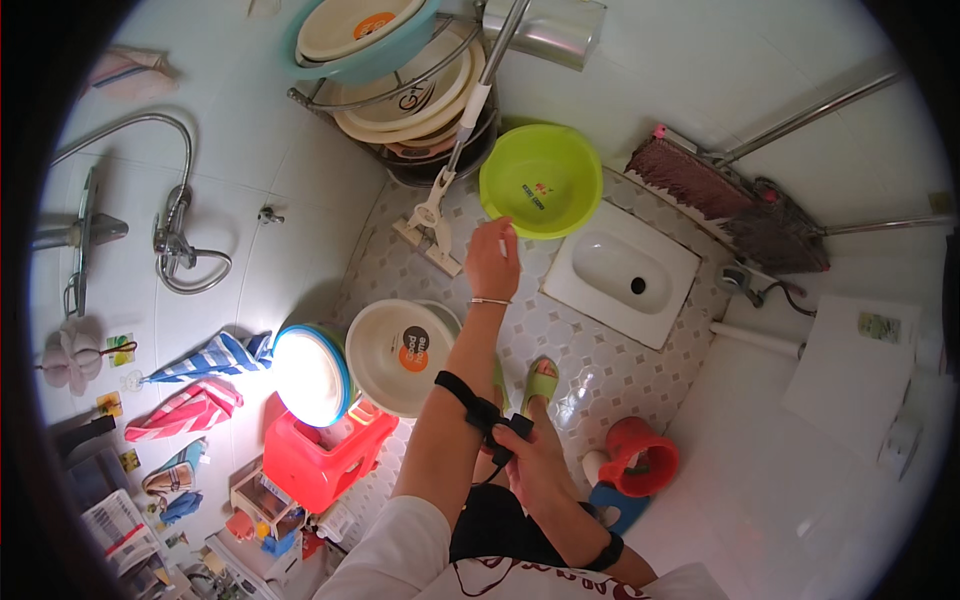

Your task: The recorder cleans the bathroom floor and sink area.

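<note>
My left hand (492, 259) is stretched out in front of me, palm turned partly away, fingers loosely bent and apart from the thumb, with nothing seen in it. It appears just at or over the near rim of a lime-green plastic basin (551, 184); touching or not, I cannot tell. A thin bracelet circles its wrist. My right hand (525, 457) grips a small black device (511, 433) strapped to my left forearm. Left of that forearm stands a cream plastic basin (394, 352). A squeegee-like mop head (427, 246) on a metal pole rests on the floor by my left hand.
A white squat toilet (622, 274) lies beyond the hands, right of the green basin. Stacked basins fill a metal corner rack (300, 97). Mops (727, 202) lean at the right wall. A red stool (315, 457) is lower left; a red bucket (642, 457) stands near my feet.
</note>
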### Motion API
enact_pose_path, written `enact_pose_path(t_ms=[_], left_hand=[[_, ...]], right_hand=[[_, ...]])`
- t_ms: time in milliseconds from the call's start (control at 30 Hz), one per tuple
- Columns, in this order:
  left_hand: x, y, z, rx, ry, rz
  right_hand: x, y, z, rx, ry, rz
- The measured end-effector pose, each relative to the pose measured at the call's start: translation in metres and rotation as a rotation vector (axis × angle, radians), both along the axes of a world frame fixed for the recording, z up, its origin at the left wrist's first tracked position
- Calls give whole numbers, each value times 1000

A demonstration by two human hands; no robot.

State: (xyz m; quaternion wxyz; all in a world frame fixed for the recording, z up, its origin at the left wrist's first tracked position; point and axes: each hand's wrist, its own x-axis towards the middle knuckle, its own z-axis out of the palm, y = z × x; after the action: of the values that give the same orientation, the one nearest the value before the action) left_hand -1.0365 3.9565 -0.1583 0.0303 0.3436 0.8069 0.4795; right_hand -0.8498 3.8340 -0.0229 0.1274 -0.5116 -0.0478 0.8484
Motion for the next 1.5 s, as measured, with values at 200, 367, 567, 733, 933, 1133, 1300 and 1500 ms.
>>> enact_pose_path(t_ms=[200, 367, 567, 733, 933, 1133, 1300, 1500], left_hand=[[10, -6, -3, -162, 190, -17], [48, 0, 30, 602, -1699, 238], [145, -7, 179, 500, -1961, -484], [209, -59, 203, 288, -2097, -786], [224, -96, 227, 69, -2124, -892], [239, -112, 251, 161, -2078, -927], [223, -105, 276, 226, -1888, -847], [261, -93, 251, 239, -2380, -687]], right_hand=[[12, -28, -4, -98, 8, -16], [29, -34, -22, -113, 91, 152], [47, 68, -42, -297, 413, 485], [2, 69, 3, 87, 738, 992], [7, 55, -1, 16, 774, 1250], [15, 34, -12, 130, 1177, 1003], [11, 44, -4, -368, 1084, 1064], [-28, 27, 16, -145, 829, 1210]])
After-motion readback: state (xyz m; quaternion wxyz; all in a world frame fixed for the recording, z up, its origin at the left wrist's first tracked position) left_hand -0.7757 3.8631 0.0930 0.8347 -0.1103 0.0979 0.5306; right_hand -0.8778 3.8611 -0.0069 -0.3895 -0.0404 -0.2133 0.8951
